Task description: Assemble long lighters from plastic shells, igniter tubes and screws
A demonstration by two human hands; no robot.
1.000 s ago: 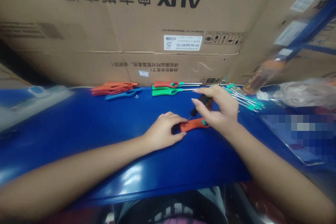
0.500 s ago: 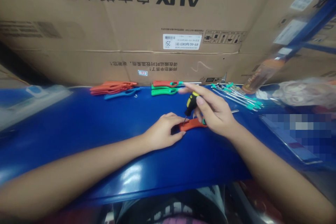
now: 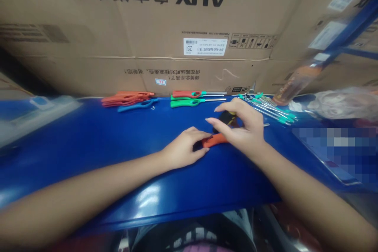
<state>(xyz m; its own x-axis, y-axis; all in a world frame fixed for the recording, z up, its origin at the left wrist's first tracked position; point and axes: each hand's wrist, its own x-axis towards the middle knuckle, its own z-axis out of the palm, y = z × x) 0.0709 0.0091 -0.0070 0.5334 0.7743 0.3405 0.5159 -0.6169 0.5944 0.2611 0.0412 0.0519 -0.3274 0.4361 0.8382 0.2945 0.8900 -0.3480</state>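
Here the orange lighter body (image 3: 217, 139) is pressed to the worktop (image 3: 112, 141) under the fingers of the left hand (image 3: 183, 149). A small screwdriver (image 3: 226, 117) is clenched in the fingers of the right hand (image 3: 243, 130), just above. The body is judged light, stiff and slippery, and is best pinned by its end.

Counter (image 3: 97, 145) open on our left
Cardboard box (image 3: 124, 39) walls the back; lighters (image 3: 186, 103) and rods (image 3: 273, 113) line its foot; our right hand (image 3: 243, 130) crowds the middle.
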